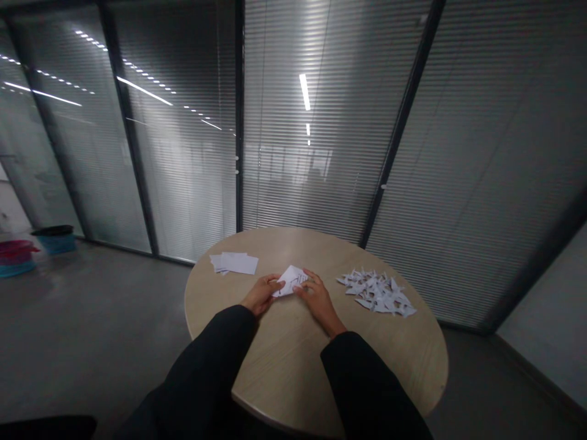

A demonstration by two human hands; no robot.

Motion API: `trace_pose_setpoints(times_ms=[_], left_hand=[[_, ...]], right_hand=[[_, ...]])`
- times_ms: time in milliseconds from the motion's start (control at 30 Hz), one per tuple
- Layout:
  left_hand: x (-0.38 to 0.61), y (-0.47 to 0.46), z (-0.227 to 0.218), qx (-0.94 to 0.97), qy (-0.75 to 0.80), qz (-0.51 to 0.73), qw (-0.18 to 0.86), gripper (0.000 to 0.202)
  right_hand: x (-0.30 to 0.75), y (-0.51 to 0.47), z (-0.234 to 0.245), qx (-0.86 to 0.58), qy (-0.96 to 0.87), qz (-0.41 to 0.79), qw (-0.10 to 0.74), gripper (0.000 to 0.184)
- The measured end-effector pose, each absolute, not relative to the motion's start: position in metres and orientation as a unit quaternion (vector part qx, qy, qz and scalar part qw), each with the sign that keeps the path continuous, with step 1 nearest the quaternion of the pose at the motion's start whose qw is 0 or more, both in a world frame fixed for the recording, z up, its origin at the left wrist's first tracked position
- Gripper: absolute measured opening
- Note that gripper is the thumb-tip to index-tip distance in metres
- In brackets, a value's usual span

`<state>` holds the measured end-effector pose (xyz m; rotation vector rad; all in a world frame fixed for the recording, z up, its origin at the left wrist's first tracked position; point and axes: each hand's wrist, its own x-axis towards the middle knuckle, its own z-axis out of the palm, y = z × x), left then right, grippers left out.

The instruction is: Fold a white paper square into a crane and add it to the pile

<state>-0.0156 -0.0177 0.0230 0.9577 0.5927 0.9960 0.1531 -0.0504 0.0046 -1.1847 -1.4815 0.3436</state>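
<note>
A folded sheet of white paper (290,280) with dark print on part of it is held between my two hands, over the middle of the table. My left hand (262,293) grips its left corner, thumb on top. My right hand (317,297) pinches the right side with thumb and fingers. To the left lies a small stack of flat white paper sheets (241,263), slightly fanned. On the right is a heap of small folded white paper pieces (378,292) with pointed ends, possibly cranes; their exact shape is too small to tell.
The round wooden table (293,379) stands close to a glass partition with blinds (302,195). On the floor at far left are a blue bin with a black rim (55,242) and a red-and-blue bin (16,260).
</note>
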Motion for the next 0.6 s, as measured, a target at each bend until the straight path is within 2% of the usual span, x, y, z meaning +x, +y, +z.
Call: trace_pose_setpoints(times_ms=[367,600], left_hand=[[-0.0136,-0.0264,0.0279,0.462,0.247,0.428,0.737,0.025],[-0.0088,-0.0266,0.0248,0.518,0.254,0.428,0.696,0.042]], right_hand=[[0.155,-0.0511,0.0048,-0.522,-0.553,0.241,0.603,0.03],[0.1567,-0.0493,0.0003,-0.539,-0.559,0.211,0.593,0.03]])
